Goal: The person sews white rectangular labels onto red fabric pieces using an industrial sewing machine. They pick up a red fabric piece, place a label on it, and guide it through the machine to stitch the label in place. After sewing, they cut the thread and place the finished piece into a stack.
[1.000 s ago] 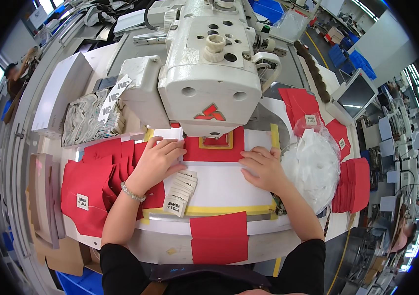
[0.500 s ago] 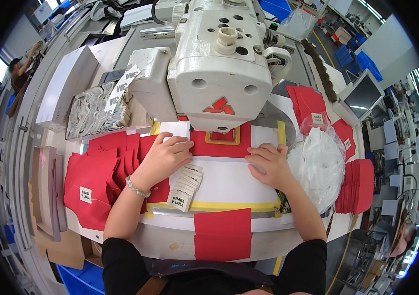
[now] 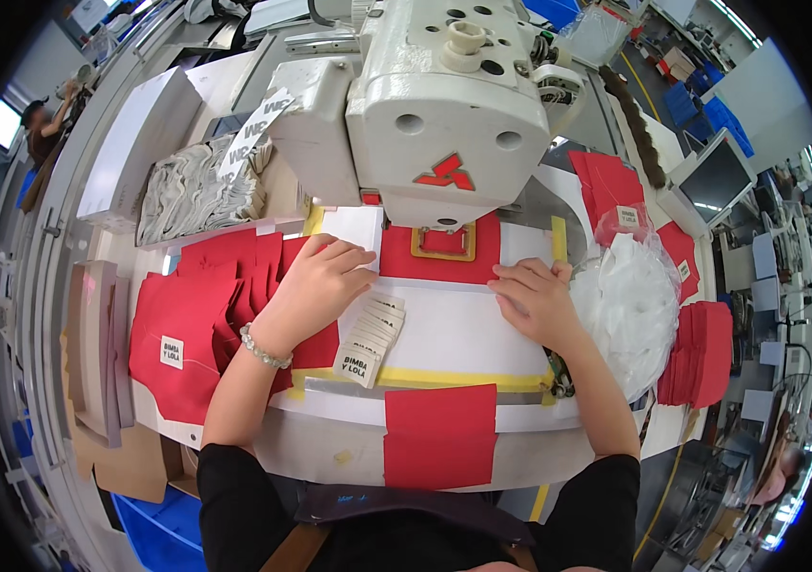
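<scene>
A red fabric piece [image 3: 396, 259] lies flat under the head of a white sewing machine [image 3: 449, 124]. On the fabric, below the needle area, sits a yellow rectangular clamp frame [image 3: 443, 255]. My left hand [image 3: 325, 281] rests beside the fabric's left edge, fingers loosely bent and apart, holding nothing visible. At the right edge, the fingertips of my right hand [image 3: 537, 300] touch the fabric, thumb apart and nothing gripped. Near my left wrist, a fanned row of white printed labels [image 3: 371, 338] lies on the white work plate [image 3: 454, 329].
Red fabric pieces [image 3: 177, 324] are heaped at left, behind them a box of bundled pale strips [image 3: 198, 205]. A clear bag of white material [image 3: 627, 310] stands at right, beside a red stack [image 3: 697, 353]. One red piece [image 3: 440, 439] hangs over the front edge.
The whole view has shifted slightly, so the machine and table appear a little higher and farther right. Both hands stay in nearly the same places beside the fabric.
</scene>
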`<state>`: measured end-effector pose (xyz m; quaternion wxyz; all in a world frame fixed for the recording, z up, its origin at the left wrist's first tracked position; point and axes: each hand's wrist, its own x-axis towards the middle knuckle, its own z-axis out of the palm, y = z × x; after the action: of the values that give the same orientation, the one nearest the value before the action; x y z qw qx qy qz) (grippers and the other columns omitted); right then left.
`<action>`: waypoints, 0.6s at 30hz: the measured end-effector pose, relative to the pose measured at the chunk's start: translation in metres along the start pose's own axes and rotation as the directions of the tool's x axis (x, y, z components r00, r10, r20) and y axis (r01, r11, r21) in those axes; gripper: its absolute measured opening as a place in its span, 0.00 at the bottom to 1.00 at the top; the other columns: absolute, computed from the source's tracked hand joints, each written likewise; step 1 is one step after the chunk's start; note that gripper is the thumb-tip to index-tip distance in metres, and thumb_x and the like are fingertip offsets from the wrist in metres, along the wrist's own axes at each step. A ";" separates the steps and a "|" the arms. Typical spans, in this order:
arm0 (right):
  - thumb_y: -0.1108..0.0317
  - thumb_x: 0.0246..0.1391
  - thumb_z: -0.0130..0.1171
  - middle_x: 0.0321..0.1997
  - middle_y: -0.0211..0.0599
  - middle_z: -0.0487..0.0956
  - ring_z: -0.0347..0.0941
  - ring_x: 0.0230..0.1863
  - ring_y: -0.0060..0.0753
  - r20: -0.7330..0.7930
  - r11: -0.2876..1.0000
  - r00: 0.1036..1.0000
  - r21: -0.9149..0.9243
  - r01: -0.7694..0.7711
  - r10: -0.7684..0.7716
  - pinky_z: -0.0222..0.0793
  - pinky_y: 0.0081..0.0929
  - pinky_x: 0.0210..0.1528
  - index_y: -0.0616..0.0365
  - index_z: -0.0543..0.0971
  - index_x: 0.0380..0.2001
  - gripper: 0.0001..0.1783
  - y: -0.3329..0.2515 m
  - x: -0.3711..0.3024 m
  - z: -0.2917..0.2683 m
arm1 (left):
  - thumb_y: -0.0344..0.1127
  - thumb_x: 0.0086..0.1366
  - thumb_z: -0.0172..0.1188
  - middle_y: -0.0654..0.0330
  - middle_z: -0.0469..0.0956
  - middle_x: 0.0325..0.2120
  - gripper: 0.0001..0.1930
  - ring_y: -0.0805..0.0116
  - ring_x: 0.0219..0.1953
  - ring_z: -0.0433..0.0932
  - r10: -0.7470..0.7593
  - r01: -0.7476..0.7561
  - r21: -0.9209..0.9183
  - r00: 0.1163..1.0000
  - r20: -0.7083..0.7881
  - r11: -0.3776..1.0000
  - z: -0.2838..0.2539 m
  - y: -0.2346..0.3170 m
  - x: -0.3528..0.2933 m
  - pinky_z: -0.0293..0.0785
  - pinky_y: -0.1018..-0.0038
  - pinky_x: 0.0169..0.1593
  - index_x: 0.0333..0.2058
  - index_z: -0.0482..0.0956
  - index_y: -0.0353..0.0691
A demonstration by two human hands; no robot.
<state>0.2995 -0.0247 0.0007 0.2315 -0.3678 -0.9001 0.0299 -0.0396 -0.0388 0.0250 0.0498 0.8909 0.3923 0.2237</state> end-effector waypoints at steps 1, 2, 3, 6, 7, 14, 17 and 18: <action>0.69 0.44 0.66 0.45 0.22 0.81 0.74 0.43 0.26 0.004 1.000 1.000 -0.012 -0.002 0.002 0.52 0.34 0.46 0.47 0.82 0.35 0.12 -0.001 0.000 -0.001 | 0.31 0.54 0.67 0.66 0.82 0.37 0.06 0.67 0.41 0.77 -0.018 0.018 -0.017 1.000 -0.001 1.000 -0.008 0.004 -0.004 0.68 0.68 0.50 0.32 0.82 0.43; 0.69 0.44 0.66 0.45 0.22 0.81 0.74 0.43 0.26 0.009 1.000 1.000 -0.024 -0.003 0.003 0.52 0.34 0.47 0.47 0.82 0.35 0.12 -0.002 0.000 -0.002 | 0.33 0.51 0.70 0.65 0.81 0.34 0.09 0.66 0.37 0.76 -0.020 0.020 -0.082 1.000 0.007 0.996 -0.015 0.007 -0.011 0.68 0.70 0.45 0.32 0.82 0.43; 0.69 0.44 0.66 0.46 0.22 0.81 0.74 0.44 0.26 0.008 0.999 1.000 -0.032 0.002 -0.002 0.52 0.34 0.47 0.47 0.82 0.36 0.12 -0.002 -0.001 -0.002 | 0.34 0.50 0.71 0.65 0.80 0.33 0.10 0.65 0.36 0.76 -0.054 0.062 -0.133 0.997 0.064 0.989 -0.023 0.012 -0.018 0.68 0.70 0.45 0.32 0.83 0.43; 0.69 0.44 0.66 0.46 0.23 0.81 0.74 0.45 0.26 0.014 0.998 1.000 -0.063 0.019 -0.018 0.52 0.36 0.47 0.47 0.82 0.37 0.13 -0.001 -0.003 -0.002 | 0.39 0.43 0.76 0.65 0.79 0.32 0.20 0.64 0.36 0.75 -0.076 0.113 -0.213 0.982 0.173 0.971 -0.032 0.028 -0.050 0.69 0.69 0.44 0.36 0.82 0.43; 0.69 0.44 0.66 0.46 0.23 0.81 0.73 0.45 0.26 0.028 0.997 0.999 -0.074 0.027 -0.025 0.52 0.36 0.48 0.47 0.81 0.37 0.13 -0.002 -0.002 -0.004 | 0.39 0.43 0.76 0.65 0.79 0.33 0.21 0.64 0.37 0.75 -0.077 0.108 -0.194 0.984 0.159 0.975 -0.029 0.034 -0.057 0.69 0.69 0.44 0.37 0.82 0.43; 0.67 0.45 0.67 0.44 0.21 0.78 0.72 0.46 0.25 0.030 0.976 0.983 -0.122 0.182 -0.180 0.54 0.37 0.45 0.48 0.80 0.36 0.12 -0.045 0.010 -0.014 | 0.38 0.45 0.75 0.65 0.77 0.35 0.22 0.65 0.38 0.75 -0.048 0.051 -0.114 0.999 0.025 0.992 -0.009 0.062 -0.071 0.67 0.67 0.41 0.40 0.80 0.44; 0.65 0.46 0.66 0.44 0.22 0.77 0.72 0.46 0.23 0.052 0.956 0.959 -0.074 0.283 -0.279 0.55 0.37 0.42 0.49 0.80 0.36 0.12 -0.073 0.008 -0.011 | 0.36 0.46 0.73 0.64 0.77 0.32 0.20 0.65 0.35 0.75 -0.083 0.083 -0.123 0.997 0.002 0.989 0.001 0.073 -0.075 0.68 0.68 0.39 0.40 0.79 0.43; 0.65 0.46 0.66 0.43 0.22 0.77 0.72 0.46 0.23 0.066 0.954 0.955 -0.071 0.293 -0.288 0.55 0.37 0.43 0.49 0.80 0.36 0.12 -0.079 0.005 -0.010 | 0.34 0.47 0.72 0.64 0.76 0.31 0.19 0.64 0.34 0.75 -0.097 0.095 -0.136 0.995 -0.015 0.986 0.005 0.075 -0.076 0.69 0.69 0.39 0.40 0.78 0.42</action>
<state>0.2498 -0.0803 0.0296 0.1937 -0.2396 -0.9509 -0.0302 -0.0320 -0.1446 0.0125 0.1165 0.8631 0.4192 0.2565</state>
